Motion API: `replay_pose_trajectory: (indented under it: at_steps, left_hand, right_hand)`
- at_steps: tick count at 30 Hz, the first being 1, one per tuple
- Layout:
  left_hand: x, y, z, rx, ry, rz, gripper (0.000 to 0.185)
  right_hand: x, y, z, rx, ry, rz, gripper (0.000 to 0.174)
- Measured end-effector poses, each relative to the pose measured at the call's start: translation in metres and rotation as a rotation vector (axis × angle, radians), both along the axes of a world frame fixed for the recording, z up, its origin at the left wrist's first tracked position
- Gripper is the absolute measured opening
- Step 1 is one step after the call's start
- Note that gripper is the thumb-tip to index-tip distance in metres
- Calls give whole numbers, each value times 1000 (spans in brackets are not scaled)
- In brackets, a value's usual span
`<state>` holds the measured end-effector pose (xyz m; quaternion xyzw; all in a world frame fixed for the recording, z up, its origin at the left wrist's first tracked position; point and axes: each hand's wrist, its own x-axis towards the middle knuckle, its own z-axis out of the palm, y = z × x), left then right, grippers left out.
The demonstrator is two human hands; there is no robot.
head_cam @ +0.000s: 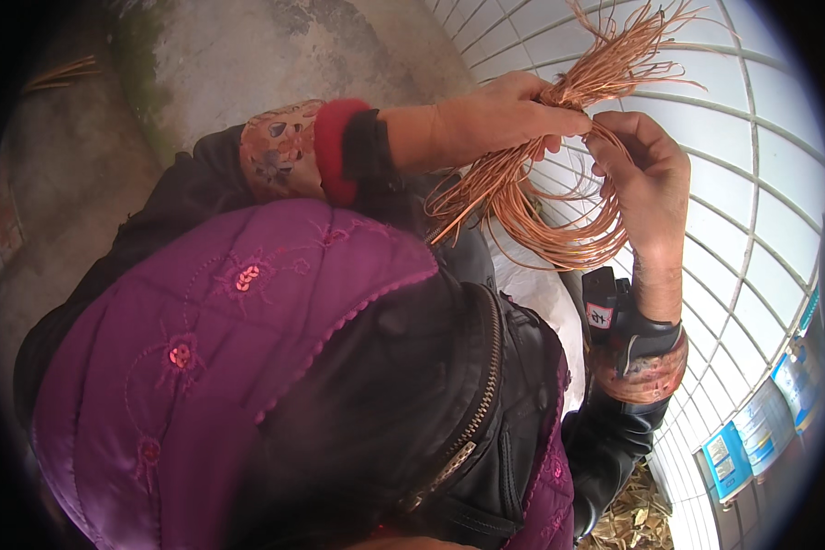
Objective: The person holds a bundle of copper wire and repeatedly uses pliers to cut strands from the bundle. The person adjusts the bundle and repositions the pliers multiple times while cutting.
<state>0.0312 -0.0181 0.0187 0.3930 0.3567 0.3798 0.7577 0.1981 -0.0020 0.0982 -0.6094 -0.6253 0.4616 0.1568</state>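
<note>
A bundle of thin copper-coloured wire (557, 227) hangs before me near the tiled wall. My left hand (502, 120) grips it at its narrow neck, the thumb lying across the strands. Above that neck the loose ends fan out in a frayed tuft, while below it the strands bend round in a wide loop. On the other side, my right hand (646, 172) pinches several strands of the loop between thumb and fingers, close to the left thumb. Part of the neck is hidden by my fingers. A black strap with a small device (598, 297) sits on the right wrist.
A white tiled wall (715, 227) rises close by my right hand. Blue-and-white printed sheets (749, 440) are on it at lower right. Dry leaves (636, 512) lie at its foot. Concrete floor (247, 55) spreads to the left, with thin sticks (62, 74) on it. Whitish sheeting (543, 289) shows below the wire.
</note>
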Motion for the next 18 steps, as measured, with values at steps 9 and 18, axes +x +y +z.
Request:
replay_pose_trajectory:
  at_steps: [9, 18]
  left_hand:
    - [4, -2, -3, -12, 6, 23, 34]
    - [-3, 3, -6, -124, -118, -61, 31]
  right_hand:
    - [2, 8, -2, -32, -61, 46, 13]
    - [20, 22, 8, -343, 385, -13, 39]
